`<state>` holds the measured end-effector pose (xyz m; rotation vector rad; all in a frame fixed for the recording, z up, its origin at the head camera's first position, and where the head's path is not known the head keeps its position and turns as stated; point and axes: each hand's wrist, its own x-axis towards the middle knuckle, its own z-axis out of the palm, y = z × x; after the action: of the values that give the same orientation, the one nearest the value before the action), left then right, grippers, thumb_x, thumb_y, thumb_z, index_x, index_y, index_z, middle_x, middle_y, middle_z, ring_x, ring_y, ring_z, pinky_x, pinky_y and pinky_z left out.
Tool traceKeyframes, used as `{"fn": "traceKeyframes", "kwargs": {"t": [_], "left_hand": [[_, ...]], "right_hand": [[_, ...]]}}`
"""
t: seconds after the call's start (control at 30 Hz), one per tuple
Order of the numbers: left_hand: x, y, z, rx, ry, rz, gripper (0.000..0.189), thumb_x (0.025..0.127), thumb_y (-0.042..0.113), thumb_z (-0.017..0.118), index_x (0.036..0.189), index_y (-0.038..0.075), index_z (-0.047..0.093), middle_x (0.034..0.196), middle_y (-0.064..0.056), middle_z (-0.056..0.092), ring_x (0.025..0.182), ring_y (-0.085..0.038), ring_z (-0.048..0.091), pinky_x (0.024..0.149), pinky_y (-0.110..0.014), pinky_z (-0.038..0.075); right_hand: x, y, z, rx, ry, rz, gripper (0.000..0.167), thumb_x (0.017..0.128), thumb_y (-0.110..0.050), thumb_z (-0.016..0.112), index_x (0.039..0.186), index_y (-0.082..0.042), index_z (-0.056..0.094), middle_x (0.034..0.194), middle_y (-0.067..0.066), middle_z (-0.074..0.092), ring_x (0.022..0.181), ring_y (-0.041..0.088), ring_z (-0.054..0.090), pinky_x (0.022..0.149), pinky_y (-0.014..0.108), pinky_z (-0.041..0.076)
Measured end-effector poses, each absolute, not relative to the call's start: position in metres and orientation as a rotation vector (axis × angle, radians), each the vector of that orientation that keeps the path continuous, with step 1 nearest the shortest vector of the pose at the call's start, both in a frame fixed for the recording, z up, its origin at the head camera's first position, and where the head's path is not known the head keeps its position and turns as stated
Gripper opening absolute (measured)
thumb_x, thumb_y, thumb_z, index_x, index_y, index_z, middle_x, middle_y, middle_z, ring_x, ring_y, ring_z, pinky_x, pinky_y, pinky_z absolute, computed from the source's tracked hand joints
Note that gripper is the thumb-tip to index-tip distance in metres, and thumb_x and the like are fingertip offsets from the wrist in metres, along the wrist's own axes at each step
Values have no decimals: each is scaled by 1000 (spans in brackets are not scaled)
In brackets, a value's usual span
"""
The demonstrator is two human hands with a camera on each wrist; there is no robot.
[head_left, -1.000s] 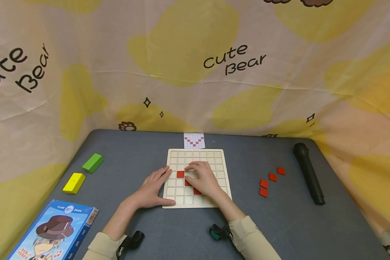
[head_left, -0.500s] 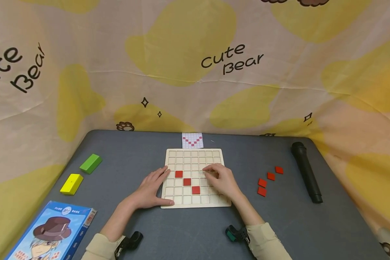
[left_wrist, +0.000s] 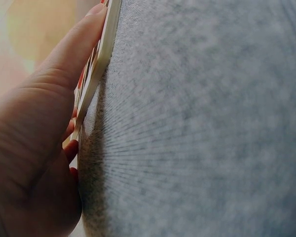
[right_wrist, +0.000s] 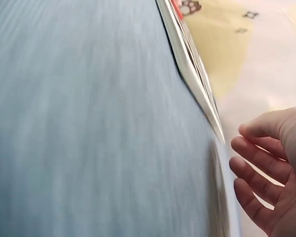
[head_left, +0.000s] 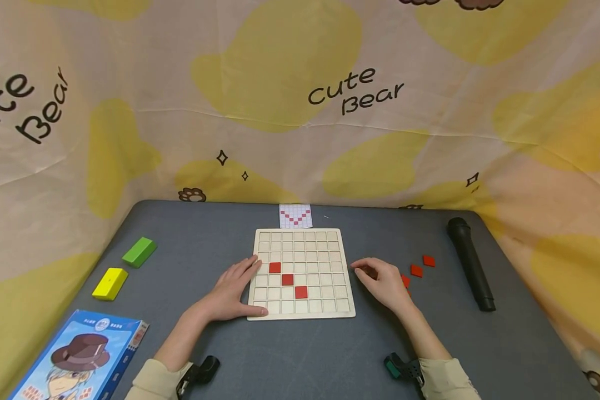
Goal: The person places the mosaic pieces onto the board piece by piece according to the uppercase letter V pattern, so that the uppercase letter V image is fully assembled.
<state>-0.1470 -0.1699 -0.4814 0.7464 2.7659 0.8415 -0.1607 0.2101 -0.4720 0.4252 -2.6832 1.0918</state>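
A pale grid board [head_left: 325, 244] lies mid-table, with red square tiles [head_left: 287, 280] in three of its cells along a diagonal. On the board's left edge rests my left hand [head_left: 232, 291], thumb at the near corner and fingers spread along the side. My right hand [head_left: 385, 282] is off the board's right side, above the table, its fingers loosely bent with nothing seen between them. Near it lie loose red tiles [head_left: 416, 270], partly covered by the hand. In the right wrist view the fingers [right_wrist: 256, 153] of that hand are apart and hold nothing.
A small card [head_left: 295, 216] with a pink V pattern lies behind the board. At the right is a black microphone [head_left: 471, 264]. Green [head_left: 139, 252] and yellow [head_left: 110, 284] blocks and a blue box [head_left: 80, 355] stand at the left. A printed cloth [head_left: 280, 111] hangs behind.
My right hand has moved from the middle of the board rightward, past its edge towards the loose tiles, uncovering the placed tiles. The left hand has stayed on the board.
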Motion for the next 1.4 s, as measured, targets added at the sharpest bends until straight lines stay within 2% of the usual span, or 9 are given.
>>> {"fn": "traceKeyframes", "kwargs": {"t": [0.33,0.67,0.83,0.97,1.4], "left_hand": [[-148,-171,-485,752,2769,846,109,75,60,76,154,4,26,160,-15,19,143,-40,19,107,-65,18],[-148,-170,-484,734,2767,847,110,74,61,76,155,6,25,161,-12,18,145,-37,17,109,-64,17],[-147,-171,-484,736,2769,848,109,75,60,76,154,5,25,160,-13,18,144,-38,17,108,-64,18],[-147,-171,-482,742,2771,850,109,75,59,76,154,5,25,160,-14,19,144,-40,18,107,-65,18],[-145,-170,-483,774,2786,868,109,74,59,77,153,3,27,159,-16,21,142,-40,21,106,-66,19]], "right_hand": [[-146,267,-472,374,-2667,943,13,85,-4,73,97,-9,75,86,0,69,66,8,56,60,26,47],[-133,301,-467,279,-2731,885,17,83,-5,76,100,-10,74,85,-2,69,68,7,59,61,26,47],[-129,311,-467,276,-2756,806,22,79,-5,79,100,-8,74,86,0,69,73,16,61,65,31,48],[-128,315,-468,285,-2769,784,24,77,-8,81,100,-9,74,93,3,70,80,21,62,68,34,50],[-134,314,-469,286,-2806,770,25,78,-15,83,100,-8,73,90,4,64,76,17,53,65,34,44]]}}
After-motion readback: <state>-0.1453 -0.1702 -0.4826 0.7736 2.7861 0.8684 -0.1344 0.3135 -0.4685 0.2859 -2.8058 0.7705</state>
